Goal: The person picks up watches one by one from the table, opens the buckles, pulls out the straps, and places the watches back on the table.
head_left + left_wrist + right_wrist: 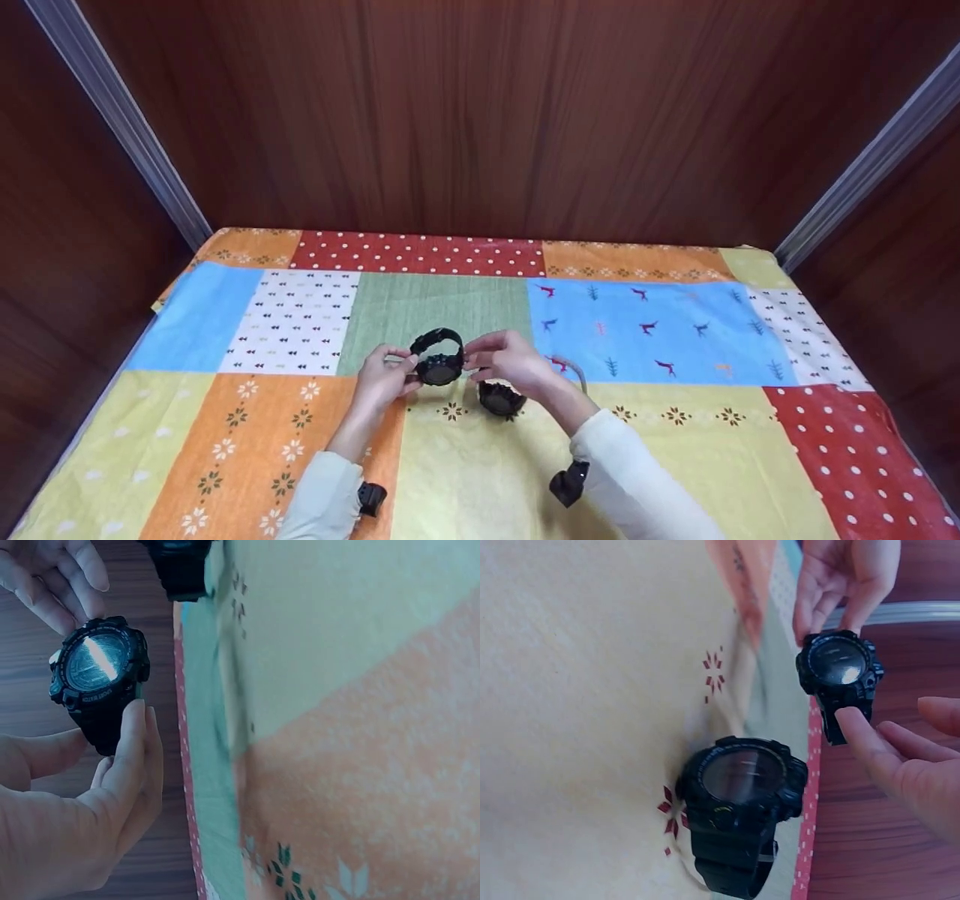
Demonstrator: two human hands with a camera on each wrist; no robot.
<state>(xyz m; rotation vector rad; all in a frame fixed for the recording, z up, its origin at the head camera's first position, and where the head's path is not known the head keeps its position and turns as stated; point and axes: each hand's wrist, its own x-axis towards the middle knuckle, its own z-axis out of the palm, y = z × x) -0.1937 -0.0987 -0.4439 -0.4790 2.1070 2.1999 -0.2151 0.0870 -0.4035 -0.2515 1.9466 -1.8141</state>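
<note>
Gripping one black wristwatch by its side: left hand, thumb and fingers pinched on it. Watch raised above the table, roughly midway between left and right edges, well in from the far edge; dark round dial, strap arched behind the case. Right hand: at the watch's right side, thumb and fingers apart, index finger lightly bent; contact with the watch cannot be told. Second black wristwatch: resting on the table below the right hand, strap looped, near the first. Curved beige cord: partly hidden by the right forearm. Patchwork cloth: covering the table out to its far corners. Pale sleeves: two, with a black device at each wrist.
</note>
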